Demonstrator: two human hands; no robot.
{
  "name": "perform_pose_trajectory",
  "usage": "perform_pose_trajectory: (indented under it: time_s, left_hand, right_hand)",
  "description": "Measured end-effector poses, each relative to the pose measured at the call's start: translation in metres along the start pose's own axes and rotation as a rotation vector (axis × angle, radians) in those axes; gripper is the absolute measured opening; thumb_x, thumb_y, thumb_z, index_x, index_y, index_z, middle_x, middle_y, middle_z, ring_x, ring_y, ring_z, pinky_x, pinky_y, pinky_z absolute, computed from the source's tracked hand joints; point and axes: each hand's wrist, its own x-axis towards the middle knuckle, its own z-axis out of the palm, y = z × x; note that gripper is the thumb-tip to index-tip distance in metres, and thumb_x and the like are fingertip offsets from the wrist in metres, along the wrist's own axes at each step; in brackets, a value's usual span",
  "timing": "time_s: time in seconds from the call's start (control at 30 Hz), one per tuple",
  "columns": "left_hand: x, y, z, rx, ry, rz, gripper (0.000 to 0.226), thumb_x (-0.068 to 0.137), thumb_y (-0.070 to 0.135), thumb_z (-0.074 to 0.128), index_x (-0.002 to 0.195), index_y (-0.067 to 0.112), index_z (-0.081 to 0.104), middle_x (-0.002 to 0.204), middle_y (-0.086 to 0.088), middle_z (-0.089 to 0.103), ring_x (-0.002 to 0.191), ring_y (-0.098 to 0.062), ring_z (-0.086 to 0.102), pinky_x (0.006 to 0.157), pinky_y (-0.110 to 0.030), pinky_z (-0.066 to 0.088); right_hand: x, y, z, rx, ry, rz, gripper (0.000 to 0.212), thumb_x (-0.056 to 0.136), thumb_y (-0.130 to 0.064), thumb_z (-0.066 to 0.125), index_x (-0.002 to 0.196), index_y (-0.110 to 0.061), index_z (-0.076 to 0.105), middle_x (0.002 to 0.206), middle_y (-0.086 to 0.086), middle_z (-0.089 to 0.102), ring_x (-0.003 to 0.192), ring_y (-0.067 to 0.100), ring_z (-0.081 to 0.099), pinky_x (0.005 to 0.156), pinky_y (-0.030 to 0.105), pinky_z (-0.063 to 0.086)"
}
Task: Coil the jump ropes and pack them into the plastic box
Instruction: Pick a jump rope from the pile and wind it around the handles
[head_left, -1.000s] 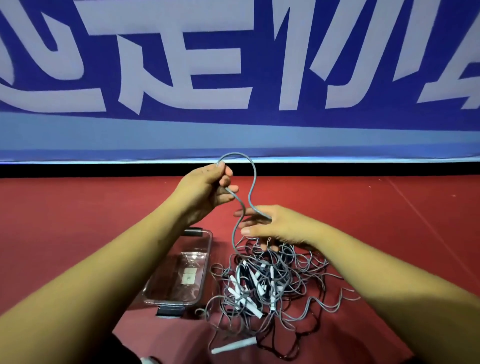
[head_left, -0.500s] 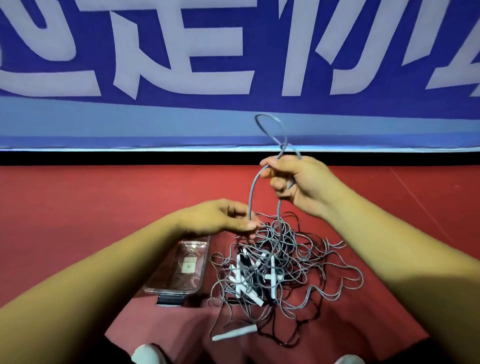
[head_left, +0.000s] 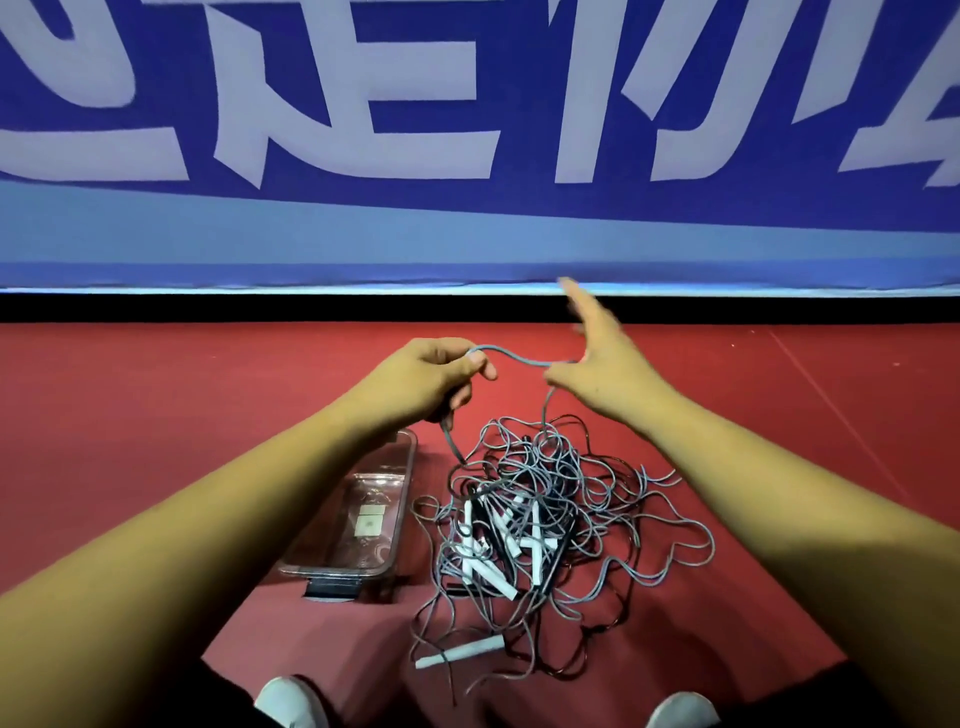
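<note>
A tangled heap of grey jump ropes (head_left: 550, 519) with white handles lies on the red floor in front of me. One white handle (head_left: 462, 652) lies apart at the heap's near edge. My left hand (head_left: 426, 379) grips a strand of grey rope (head_left: 511, 356) lifted above the heap. That strand arches to the right and passes at my right hand (head_left: 602, 358), whose fingers are spread and straight; its thumb side touches the rope. The clear plastic box (head_left: 400, 467) stands open on the floor left of the heap, under my left forearm.
A blue banner (head_left: 467, 130) with large white characters runs across the back, above a black strip at the floor's far edge. The toes of my two white shoes (head_left: 291, 701) show at the bottom. A thin line crosses the red floor at right.
My left hand has risen from the heap and taken hold of the strand. My right hand has released its grip on the loop, moved down and spread its fingers.
</note>
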Motion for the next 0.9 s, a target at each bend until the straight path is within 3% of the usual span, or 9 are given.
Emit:
perform_pose_trajectory:
  time_s: [0.13,0.23,0.47,0.53,0.6,0.67,0.73,0.8,0.9]
  left_hand:
    - [0.000,0.004,0.001,0.050,-0.045,0.004,0.027,0.103,0.017,0.049,0.096,-0.003,0.064,0.049,0.005,0.043,0.042,-0.011,0.034,0.042,-0.017,0.032]
    - [-0.001,-0.002,-0.010,0.139,0.009,0.028,0.022,0.098,0.021,0.059,0.084,0.006,0.068,0.053,0.005,0.049,0.049,-0.009,0.040,0.050,-0.018,0.036]
    - [0.006,-0.055,-0.056,0.781,0.148,-0.185,0.020,0.096,0.017,0.053,0.080,0.016,0.065,0.085,-0.008,0.072,0.084,-0.025,0.066,0.072,-0.030,0.045]
    - [0.004,-0.059,-0.057,0.577,0.152,-0.191,0.024,0.102,0.018,0.050,0.088,0.008,0.067,0.091,-0.005,0.074,0.085,-0.015,0.068,0.076,-0.020,0.047]
    - [0.003,-0.052,-0.049,0.306,0.134,-0.134,0.026,0.104,0.018,0.046,0.087,0.004,0.058,0.082,-0.009,0.071,0.069,-0.008,0.068,0.071,-0.018,0.050]
    - [0.000,-0.035,-0.036,0.187,0.064,-0.090,0.026,0.105,0.020,0.044,0.083,0.007,0.051,0.068,-0.009,0.061,0.053,-0.015,0.063,0.058,-0.021,0.050]
    - [-0.002,-0.019,-0.022,0.280,-0.002,-0.049,0.027,0.105,0.023,0.046,0.081,0.010,0.050,0.063,-0.006,0.053,0.047,-0.017,0.053,0.045,-0.019,0.043]
    - [-0.005,-0.007,-0.011,0.344,-0.041,-0.016,0.027,0.104,0.024,0.047,0.081,0.010,0.051,0.064,-0.005,0.050,0.045,-0.013,0.045,0.040,-0.017,0.037]
    - [-0.007,0.001,-0.003,0.200,-0.091,-0.011,0.026,0.104,0.021,0.047,0.089,0.001,0.056,0.055,0.003,0.043,0.039,-0.006,0.033,0.037,-0.016,0.029]
  right_hand:
    - [-0.009,-0.017,0.015,0.091,-0.344,-0.164,0.016,0.092,-0.005,0.060,0.106,-0.003,0.067,0.087,0.012,0.072,0.085,0.042,0.067,0.081,0.048,0.052]
    - [-0.006,-0.020,0.008,0.239,-0.339,-0.091,0.018,0.099,-0.003,0.048,0.086,0.000,0.061,0.056,0.006,0.053,0.053,0.023,0.062,0.060,0.035,0.054]
    - [0.021,0.001,-0.041,0.993,0.315,0.275,0.021,0.096,-0.002,0.041,0.079,-0.011,0.049,0.054,0.001,0.036,0.044,0.013,0.038,0.042,0.021,0.040]
    - [0.020,0.015,-0.042,0.797,0.264,0.450,0.023,0.096,-0.002,0.040,0.077,-0.010,0.051,0.060,0.005,0.044,0.048,0.015,0.043,0.043,0.020,0.043]
    - [0.015,0.028,-0.035,0.216,0.137,0.447,0.010,0.093,-0.005,0.050,0.096,-0.005,0.060,0.088,0.017,0.059,0.068,0.023,0.059,0.061,0.025,0.046]
    - [0.011,0.027,-0.031,-0.275,0.025,0.229,0.057,0.083,-0.010,0.068,0.135,-0.005,0.048,0.126,0.020,0.053,0.099,0.028,0.059,0.084,0.026,0.042]
    - [0.005,0.011,-0.020,-0.285,-0.120,-0.041,0.084,0.078,-0.014,0.076,0.149,-0.014,0.031,0.145,0.014,0.040,0.108,0.025,0.057,0.100,0.029,0.039]
    - [-0.004,-0.006,0.001,-0.140,-0.274,-0.132,0.083,0.079,-0.022,0.077,0.149,-0.017,0.032,0.148,0.008,0.043,0.122,0.022,0.055,0.110,0.034,0.038]
    - [-0.015,-0.020,0.028,0.012,-0.379,-0.086,0.053,0.087,-0.028,0.070,0.133,-0.011,0.051,0.106,0.005,0.068,0.091,0.010,0.067,0.087,0.032,0.052]
